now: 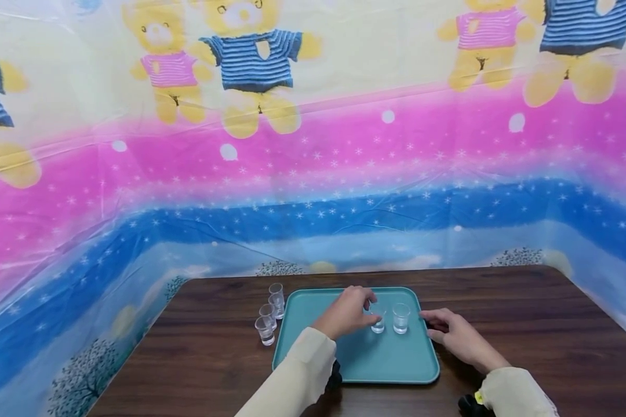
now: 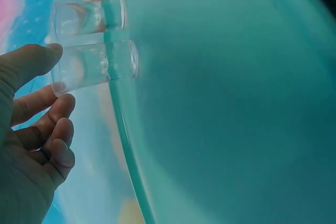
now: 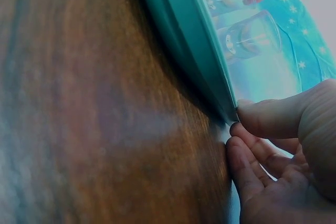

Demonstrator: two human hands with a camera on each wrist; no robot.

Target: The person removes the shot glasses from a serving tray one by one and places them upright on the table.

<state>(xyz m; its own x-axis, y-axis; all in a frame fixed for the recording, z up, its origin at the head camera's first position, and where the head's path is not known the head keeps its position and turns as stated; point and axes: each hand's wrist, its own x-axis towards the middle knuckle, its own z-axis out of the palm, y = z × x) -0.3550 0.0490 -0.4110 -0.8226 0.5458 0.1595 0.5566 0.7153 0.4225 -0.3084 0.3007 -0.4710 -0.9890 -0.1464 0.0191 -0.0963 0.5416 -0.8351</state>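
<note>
My left hand point(image 1: 346, 313) pinches a clear shot glass point(image 2: 86, 66) near its rim, thumb on one side and index finger on the other. The glass stands upright over the teal tray point(image 1: 386, 362), its base close on the tray's surface. Right beside it another clear shot glass point(image 1: 401, 319) stands on the tray. At the tray's right edge is my right hand point(image 1: 456, 336); in the right wrist view its thumb point(image 3: 270, 119) lies on the rim and the fingertips sit just below, gripping the edge.
Several more clear shot glasses point(image 1: 265, 331) stand in a row on the dark wooden table point(image 1: 214, 341), just left of the tray. Behind the table hangs a patterned cloth point(image 1: 302, 220) with bears and snowflakes.
</note>
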